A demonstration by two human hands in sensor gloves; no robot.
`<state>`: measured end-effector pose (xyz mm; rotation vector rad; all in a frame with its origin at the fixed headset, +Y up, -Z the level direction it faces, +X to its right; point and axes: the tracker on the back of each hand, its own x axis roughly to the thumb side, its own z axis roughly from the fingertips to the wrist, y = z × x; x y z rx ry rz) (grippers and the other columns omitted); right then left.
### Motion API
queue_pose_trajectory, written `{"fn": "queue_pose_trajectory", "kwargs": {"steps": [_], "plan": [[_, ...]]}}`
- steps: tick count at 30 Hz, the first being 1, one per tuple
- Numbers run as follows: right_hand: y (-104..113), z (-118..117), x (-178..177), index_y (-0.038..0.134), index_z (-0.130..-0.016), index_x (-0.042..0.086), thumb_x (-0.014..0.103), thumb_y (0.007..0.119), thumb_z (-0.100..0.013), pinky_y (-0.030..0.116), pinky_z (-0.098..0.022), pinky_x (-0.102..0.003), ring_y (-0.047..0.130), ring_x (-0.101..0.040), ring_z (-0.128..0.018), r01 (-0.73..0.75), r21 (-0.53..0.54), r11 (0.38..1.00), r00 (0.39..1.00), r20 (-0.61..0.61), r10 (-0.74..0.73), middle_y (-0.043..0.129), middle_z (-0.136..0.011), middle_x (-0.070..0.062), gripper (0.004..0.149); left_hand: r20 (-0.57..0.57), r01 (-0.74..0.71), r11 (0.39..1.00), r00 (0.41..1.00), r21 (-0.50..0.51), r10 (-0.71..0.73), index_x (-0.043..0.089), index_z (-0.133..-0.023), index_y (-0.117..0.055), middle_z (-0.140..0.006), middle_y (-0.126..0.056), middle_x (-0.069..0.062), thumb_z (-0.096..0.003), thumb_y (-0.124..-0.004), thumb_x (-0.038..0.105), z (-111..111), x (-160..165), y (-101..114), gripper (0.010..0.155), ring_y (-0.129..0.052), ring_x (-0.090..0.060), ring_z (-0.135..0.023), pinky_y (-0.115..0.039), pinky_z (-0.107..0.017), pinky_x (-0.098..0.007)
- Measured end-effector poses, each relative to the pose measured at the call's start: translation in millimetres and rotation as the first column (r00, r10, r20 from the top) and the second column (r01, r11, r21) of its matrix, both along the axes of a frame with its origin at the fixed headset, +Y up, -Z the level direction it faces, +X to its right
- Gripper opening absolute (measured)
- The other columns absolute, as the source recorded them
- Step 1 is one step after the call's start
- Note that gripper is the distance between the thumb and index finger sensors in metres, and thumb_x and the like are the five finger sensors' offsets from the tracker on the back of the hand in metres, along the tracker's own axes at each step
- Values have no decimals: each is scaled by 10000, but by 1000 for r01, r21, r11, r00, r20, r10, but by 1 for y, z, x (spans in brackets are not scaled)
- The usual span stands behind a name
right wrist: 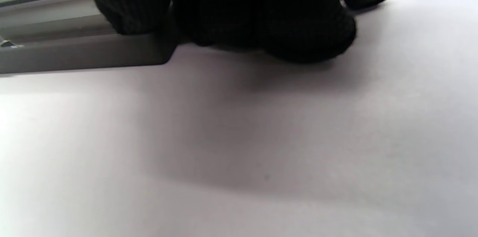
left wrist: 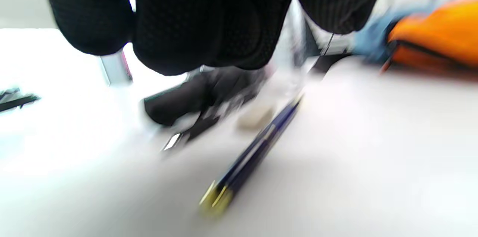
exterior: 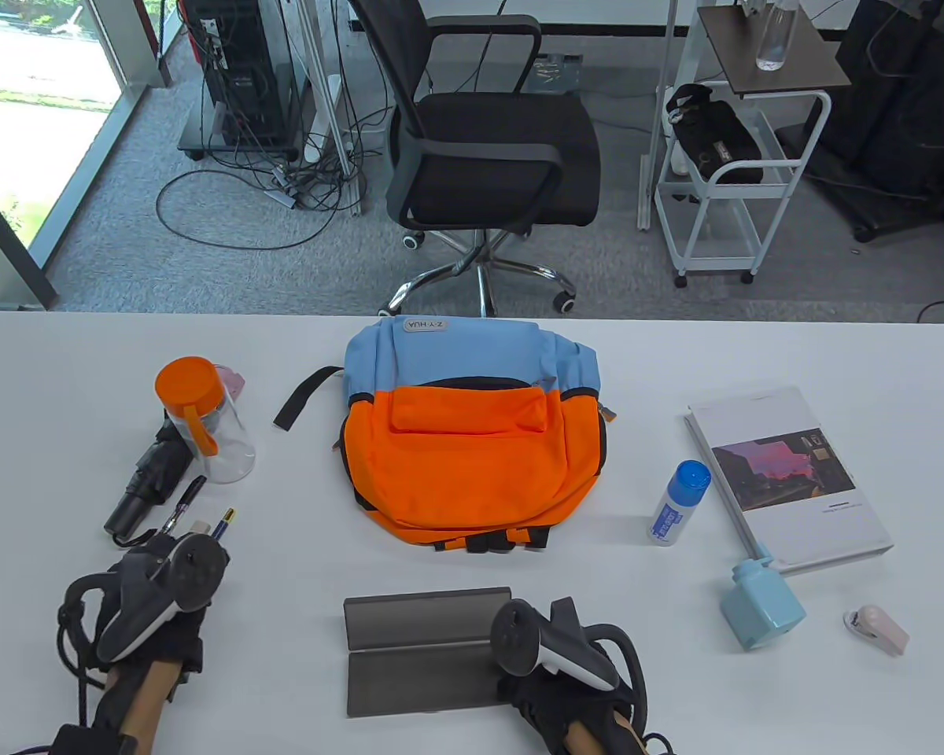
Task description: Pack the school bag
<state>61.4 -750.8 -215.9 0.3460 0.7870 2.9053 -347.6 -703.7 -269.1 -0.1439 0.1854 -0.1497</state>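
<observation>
The orange and blue school bag (exterior: 472, 448) lies flat in the middle of the table. My left hand (exterior: 193, 554) hovers at the front left, over a blue pen (left wrist: 246, 158) with a gold end. Its gloved fingers (left wrist: 194, 24) hang loosely curled and hold nothing. A black pen (exterior: 186, 502), a small eraser (exterior: 200, 527) and a folded black umbrella (exterior: 145, 484) lie just beyond it. My right hand (exterior: 523, 684) rests on the table at the right end of a grey folded case (exterior: 417, 645). Its fingers (right wrist: 298, 24) lie bunched against the tabletop beside the case's corner (right wrist: 112, 52).
A clear bottle with an orange lid (exterior: 204, 421) stands at the left. On the right are a white book (exterior: 790, 476), a blue-capped bottle (exterior: 679, 503), a light blue container (exterior: 759, 602) and a small pink object (exterior: 875, 629). An office chair (exterior: 488, 149) stands beyond the table.
</observation>
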Motion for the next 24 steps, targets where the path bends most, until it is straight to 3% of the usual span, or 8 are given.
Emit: {"fn": "queue_pose_trajectory", "kwargs": {"steps": [5, 11, 15, 19, 22, 24], "plan": [[0, 1, 1, 777, -760, 108, 419, 765, -440, 638, -607, -650, 920, -290, -470, 14, -10, 1000, 1000, -10, -14, 895, -574, -86, 447, -19, 102, 978, 994, -181, -107, 65, -912, -903, -657, -962, -63, -471, -805, 491, -12, 2, -34, 620, -944, -177, -435, -876, -477, -497], [-1, 2, 2, 765, -780, 101, 418, 761, -443, 622, -614, -658, 912, -299, -483, 23, -21, 1000, 1000, -16, -24, 883, -595, -95, 463, 39, 93, 980, 995, -177, -87, -57, -806, -908, -527, -942, -57, -490, -843, 377, -13, 13, -41, 541, -900, -137, -335, -894, -424, -465], [0, 2, 3, 763, -782, 99, 418, 759, -444, 621, -614, -660, 910, -301, -484, 23, -22, 1000, 1000, -19, -23, 882, -595, -97, 465, 86, 58, 992, 995, -115, -48, -42, -773, -944, -496, -948, -47, -472, -847, 419, -8, 17, -35, 559, -900, -133, -320, -902, -419, -461], [0, 2, 3, 760, -788, 95, 415, 760, -444, 615, -616, -663, 908, -305, -491, 27, -32, 999, 999, -20, -27, 881, -601, -103, 470, 169, 1, 999, 986, 41, -8, -39, -762, -952, -490, -945, -41, -468, -835, 423, -2, 24, -10, 560, -897, -129, -317, -903, -416, -456], [0, 2, 3, 761, -785, 96, 414, 761, -444, 616, -614, -663, 910, -304, -484, 29, -33, 999, 999, -21, -30, 881, -598, -100, 466, 336, -98, 976, 941, 194, 27, -34, -771, -945, -499, -941, -40, -468, -828, 421, 14, 40, 18, 559, -897, -130, -326, -899, -427, -459], [0, 2, 3, 762, -784, 95, 413, 760, -445, 617, -613, -664, 911, -304, -483, 28, -34, 999, 999, -21, -29, 882, -596, -102, 465, 527, -204, 945, 849, 255, 41, -27, -786, -934, -516, -937, -39, -472, -824, 419, 25, 53, 33, 557, -898, -135, -343, -893, -440, -465]]}}
